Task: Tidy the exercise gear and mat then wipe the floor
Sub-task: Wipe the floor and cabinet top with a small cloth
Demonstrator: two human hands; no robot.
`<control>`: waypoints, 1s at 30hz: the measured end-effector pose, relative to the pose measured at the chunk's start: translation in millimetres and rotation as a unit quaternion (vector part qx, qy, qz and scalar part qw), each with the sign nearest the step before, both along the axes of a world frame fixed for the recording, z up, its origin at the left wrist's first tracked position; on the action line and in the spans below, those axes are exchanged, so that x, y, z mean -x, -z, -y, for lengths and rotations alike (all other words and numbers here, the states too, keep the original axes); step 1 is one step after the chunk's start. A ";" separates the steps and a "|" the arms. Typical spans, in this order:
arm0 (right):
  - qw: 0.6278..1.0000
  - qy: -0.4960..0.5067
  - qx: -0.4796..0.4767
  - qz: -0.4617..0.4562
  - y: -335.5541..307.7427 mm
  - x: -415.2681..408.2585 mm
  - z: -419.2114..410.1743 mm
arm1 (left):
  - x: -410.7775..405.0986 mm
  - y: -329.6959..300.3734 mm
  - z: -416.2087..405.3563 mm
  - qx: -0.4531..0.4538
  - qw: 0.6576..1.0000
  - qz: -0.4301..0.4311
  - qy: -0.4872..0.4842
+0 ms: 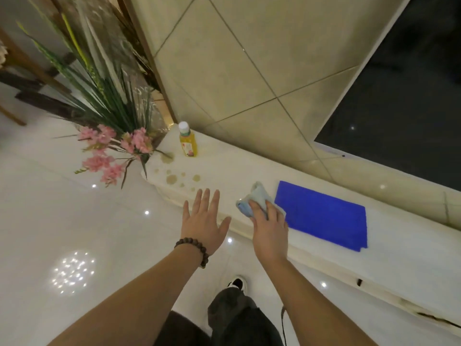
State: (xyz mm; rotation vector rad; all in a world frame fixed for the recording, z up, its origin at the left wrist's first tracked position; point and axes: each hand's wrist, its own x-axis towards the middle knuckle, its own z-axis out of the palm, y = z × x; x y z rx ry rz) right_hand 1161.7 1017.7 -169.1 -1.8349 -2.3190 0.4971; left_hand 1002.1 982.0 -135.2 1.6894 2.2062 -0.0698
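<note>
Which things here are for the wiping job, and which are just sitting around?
For the job:
- light blue cloth in the right hand
- brownish spill spots on the white ledge

Just sitting around:
- yellow drink bottle
- pink flowers
- dark blue cloth

A pale blue cloth [257,199] sits under the right hand [270,229], beside a vivid royal-blue cloth [324,216] laid on the creamy white ledge [249,166]. Brownish-yellow spots [174,179] fleck that ledge near a yellow bottle [188,143] with a white cap. The plant [107,116] shows pink flowers among green leaves. The left wrist carries a dark brown bead bracelet [193,248]. The floor [62,221] is glossy white, the wall tiles [237,58] beige.
</note>
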 end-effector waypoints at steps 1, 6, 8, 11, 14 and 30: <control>1.000 0.008 0.006 -0.001 2.3 4.8 -10.5 | 4.4 1.8 -11.5 0.004 1.000 0.005 0.005; 0.999 0.036 0.024 -0.003 13.5 30.5 -54.2 | 26.6 18.4 -61.8 0.014 0.999 0.030 0.034; 0.998 0.046 0.031 -0.011 16.6 44.1 -69.0 | 36.2 26.9 -81.3 0.019 0.998 0.045 0.045; 0.997 0.065 0.024 -0.027 27.1 66.1 -89.8 | 51.1 42.2 -114.2 0.037 0.992 0.092 0.072; 0.993 0.107 0.029 -0.050 47.6 87.8 -106.3 | 64.5 64.6 -144.7 0.050 0.978 0.182 0.083; 0.923 0.254 0.142 -0.250 163.6 121.1 -162.7 | 79.9 200.3 -214.1 0.060 0.851 0.509 -0.117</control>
